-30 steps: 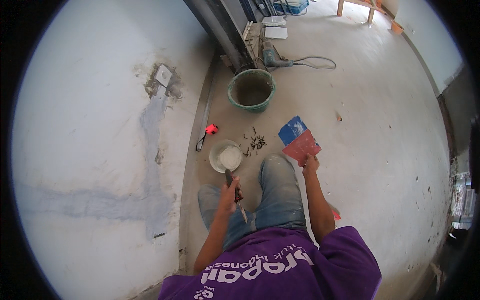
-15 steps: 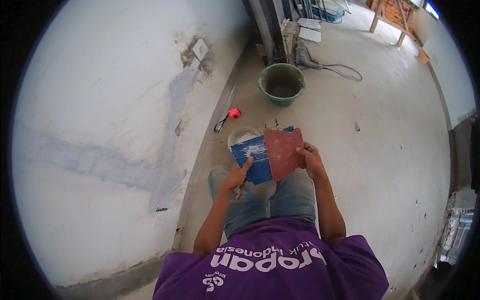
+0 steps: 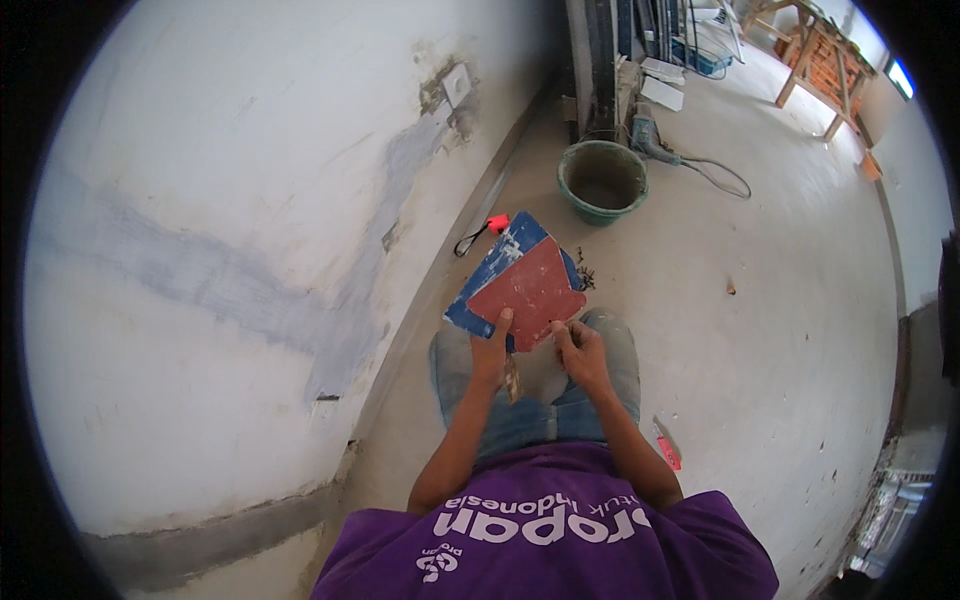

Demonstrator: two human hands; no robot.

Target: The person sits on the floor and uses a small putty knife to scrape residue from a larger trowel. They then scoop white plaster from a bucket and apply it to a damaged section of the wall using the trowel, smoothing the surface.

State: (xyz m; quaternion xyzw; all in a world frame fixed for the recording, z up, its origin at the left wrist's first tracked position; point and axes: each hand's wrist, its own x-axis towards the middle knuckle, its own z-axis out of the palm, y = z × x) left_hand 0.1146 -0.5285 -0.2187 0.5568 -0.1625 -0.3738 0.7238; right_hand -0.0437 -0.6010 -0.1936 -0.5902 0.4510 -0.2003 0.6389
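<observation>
Right of red sheet (image 3: 528, 292), open floor (image 3: 770, 370)

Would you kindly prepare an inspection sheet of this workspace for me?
Surface: grey floor with faint marks.
Job's things: red flat sheet overlapping white-smeared blue flat sheet.
Clutter: round green bucket, pink-red tape measure, small dark pieces, pink-handled tool.
Hands: left hand grips both sheets, narrow stained tool showing below; right hand at red sheet's lower edge, contact unclear.
Cables: grey cable loops from blue-grey drill.
Surroundings: white wall with grey patched strip; wooden trestle.
</observation>
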